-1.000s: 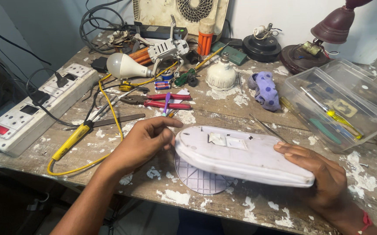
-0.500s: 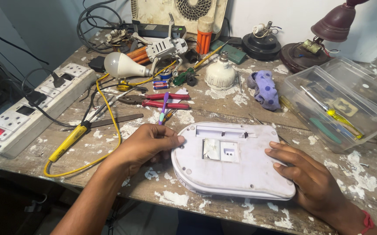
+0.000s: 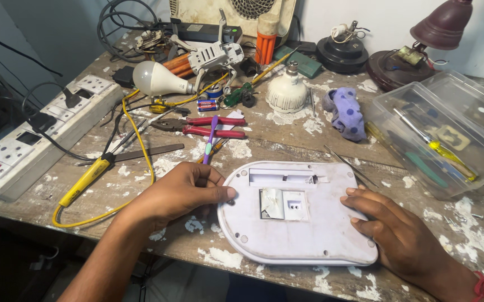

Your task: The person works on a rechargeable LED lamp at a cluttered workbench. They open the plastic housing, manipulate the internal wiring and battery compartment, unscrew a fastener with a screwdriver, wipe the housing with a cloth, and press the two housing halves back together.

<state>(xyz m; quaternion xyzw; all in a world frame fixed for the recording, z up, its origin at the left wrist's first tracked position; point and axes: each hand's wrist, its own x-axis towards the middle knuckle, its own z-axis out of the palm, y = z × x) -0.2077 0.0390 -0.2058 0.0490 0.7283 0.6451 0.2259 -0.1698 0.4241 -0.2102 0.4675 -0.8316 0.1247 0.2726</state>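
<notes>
A flat white device (image 3: 295,215) lies underside up at the near edge of the tabletop (image 3: 286,137), its open battery slot facing the camera. The left hand (image 3: 180,193) presses its thumb against the device's left rim, grip loosely curled; the right hand (image 3: 395,235) rests fingers on the right edge, holding nothing. Behind lie red pliers (image 3: 208,126), a purple toothbrush (image 3: 210,137), a yellow soldering iron (image 3: 88,179) and a clear plastic box (image 3: 449,137).
</notes>
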